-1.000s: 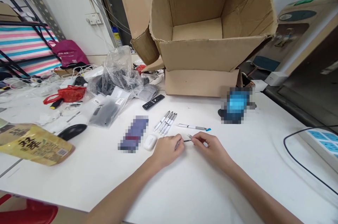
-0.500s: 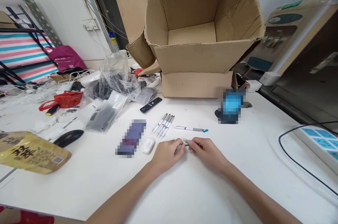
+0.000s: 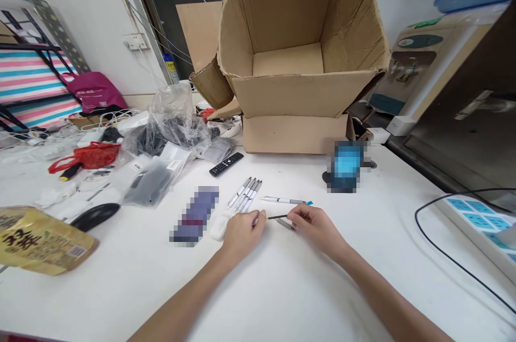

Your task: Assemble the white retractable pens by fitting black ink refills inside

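Refill (image 3: 277, 217) out in the open between the two hands! Handling of this thin rod is judged to be the step in hand; for the next move, a steady, well-aligned hold seems called for. Its yellow end is pinched by the left hand (image 3: 243, 232), its dark end by the right hand (image 3: 316, 228), fingertips closed in tight on both sides. Just below, beside the right fingertips, a grey piece (image 3: 284, 223) is spotted; whether it is held cannot be told. Beyond the grip, one pen (image 3: 278, 199) is laid crosswise, near more pens (image 3: 245, 195).
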Tool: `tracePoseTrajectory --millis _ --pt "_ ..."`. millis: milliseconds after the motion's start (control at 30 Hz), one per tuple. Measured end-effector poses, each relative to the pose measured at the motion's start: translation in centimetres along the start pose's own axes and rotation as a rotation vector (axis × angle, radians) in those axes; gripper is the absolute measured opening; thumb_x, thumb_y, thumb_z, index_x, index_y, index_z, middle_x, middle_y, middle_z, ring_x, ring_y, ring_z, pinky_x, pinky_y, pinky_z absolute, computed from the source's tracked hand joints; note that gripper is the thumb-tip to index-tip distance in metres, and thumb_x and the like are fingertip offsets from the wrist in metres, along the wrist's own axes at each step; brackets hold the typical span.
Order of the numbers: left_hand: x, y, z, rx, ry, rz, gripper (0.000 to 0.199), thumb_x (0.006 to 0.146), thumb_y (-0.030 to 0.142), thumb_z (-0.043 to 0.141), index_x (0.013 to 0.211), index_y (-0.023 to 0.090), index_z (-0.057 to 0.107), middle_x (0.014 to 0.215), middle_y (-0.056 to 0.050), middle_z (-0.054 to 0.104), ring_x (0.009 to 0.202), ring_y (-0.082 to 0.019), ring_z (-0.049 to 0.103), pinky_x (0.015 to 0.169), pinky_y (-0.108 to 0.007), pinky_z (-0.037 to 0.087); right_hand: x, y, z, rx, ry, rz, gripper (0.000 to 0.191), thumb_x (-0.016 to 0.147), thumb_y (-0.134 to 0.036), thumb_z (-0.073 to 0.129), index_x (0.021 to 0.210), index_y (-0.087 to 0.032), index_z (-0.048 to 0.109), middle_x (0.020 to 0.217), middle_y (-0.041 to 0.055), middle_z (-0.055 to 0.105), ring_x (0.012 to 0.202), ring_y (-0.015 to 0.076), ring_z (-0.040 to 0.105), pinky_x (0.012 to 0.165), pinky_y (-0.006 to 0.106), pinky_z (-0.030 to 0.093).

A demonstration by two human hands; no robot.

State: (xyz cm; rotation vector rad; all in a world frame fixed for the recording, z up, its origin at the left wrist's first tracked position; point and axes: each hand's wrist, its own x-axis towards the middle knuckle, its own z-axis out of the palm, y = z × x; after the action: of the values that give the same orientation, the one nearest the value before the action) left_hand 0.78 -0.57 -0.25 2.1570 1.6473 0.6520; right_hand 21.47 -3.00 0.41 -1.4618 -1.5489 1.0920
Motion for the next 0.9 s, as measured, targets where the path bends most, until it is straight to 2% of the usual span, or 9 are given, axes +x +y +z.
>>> tracePoseTrajectory --millis 167,267,367,467,567,700,767,900 --pt "-0.01 0.01 -0.03 -0.014 0.007 0.007 0.046 0.092 0.040 0.031 0.051 0.020 0.038 0.044 0.004 0.037 0.044 -0.012 0.036 0.053 -0.027 0.021 -0.09 -0.21 0.14 -0.015 -0.047 0.049 0.047 0.090 -0.054 0.046 0.062 -0.018 0.061 0.057 -0.0006 0.056 0.054 0.0122 0.044 0.053 0.026 0.033" --pt "0.02 -0.03 -0.04 -0.015 0.010 0.008 0.046 0.092 0.041 0.032 0.052 0.020 0.039 0.044 0.004 0.038 0.045 -0.012 0.037 0.053 -0.027 0.021 0.09 0.09 0.11 -0.004 -0.047 0.004 0.040 0.087 -0.049 0.052 0.064 -0.018 0.063 0.062 -0.0003 0.059 0.055 0.0120 0.044 0.053 0.026 0.033" --pt "0.08 -0.05 -0.11 -0.008 0.015 0.003 0.046 0.092 0.040 0.032 0.051 0.020 0.039 0.044 0.003 0.040 0.045 -0.012 0.037 0.052 -0.026 0.021 0.37 0.42 -0.05 0.030 -0.031 -0.011 0.026 0.083 -0.043 0.059 0.077 -0.019 0.069 0.071 0.0008 0.064 0.063 0.0140 0.050 0.058 0.026 0.037" --pt "0.12 -0.03 -0.20 -0.007 0.011 0.004 0.047 0.093 0.039 0.031 0.051 0.020 0.041 0.044 0.003 0.042 0.045 -0.012 0.038 0.052 -0.026 0.022 0.46 0.45 -0.28 0.013 -0.021 -0.001 0.025 0.083 -0.043 0.059 0.082 -0.020 0.071 0.074 0.0015 0.066 0.064 0.0152 0.052 0.060 0.027 0.038" --pt "0.12 0.00 -0.22 -0.009 0.015 -0.001 0.048 0.093 0.040 0.031 0.051 0.020 0.043 0.045 0.002 0.044 0.046 -0.012 0.038 0.052 -0.027 0.022 0.31 0.29 -0.39 -0.023 -0.035 -0.018 0.037 0.087 -0.047 0.053 0.070 -0.019 0.068 0.070 0.0020 0.065 0.063 0.0155 0.052 0.061 0.028 0.039" --pt "0.11 -0.01 -0.16 -0.024 0.018 -0.007 0.047 0.092 0.040 0.031 0.051 0.020 0.043 0.045 0.003 0.041 0.045 -0.012 0.037 0.052 -0.027 0.021 0.15 0.18 -0.21 0.007 -0.052 -0.003 0.049 0.091 -0.054 0.044 0.068 -0.018 0.067 0.062 0.0021 0.061 0.062 0.0158 0.054 0.062 0.029 0.041" --pt "0.12 0.00 -0.16 -0.026 0.017 -0.011 0.046 0.092 0.039 0.032 0.051 0.020 0.042 0.045 0.003 0.039 0.046 -0.011 0.037 0.052 -0.027 0.021 0.20 0.19 -0.11 -0.010 -0.037 -0.010 0.043 0.089 -0.052 0.048 0.069 -0.018 0.066 0.065 0.0016 0.061 0.062 0.0151 0.053 0.060 0.028 0.040" --pt "0.15 0.02 -0.27 -0.018 0.014 -0.022 0.046 0.092 0.040 0.033 0.051 0.020 0.042 0.045 0.004 0.037 0.046 -0.011 0.035 0.052 -0.027 0.021 0.34 0.23 -0.13 0.000 0.003 -0.037 0.028 0.082 -0.046 0.059 0.085 -0.020 0.069 0.077 0.0021 0.066 0.070 0.0166 0.055 0.062 0.027 0.040"
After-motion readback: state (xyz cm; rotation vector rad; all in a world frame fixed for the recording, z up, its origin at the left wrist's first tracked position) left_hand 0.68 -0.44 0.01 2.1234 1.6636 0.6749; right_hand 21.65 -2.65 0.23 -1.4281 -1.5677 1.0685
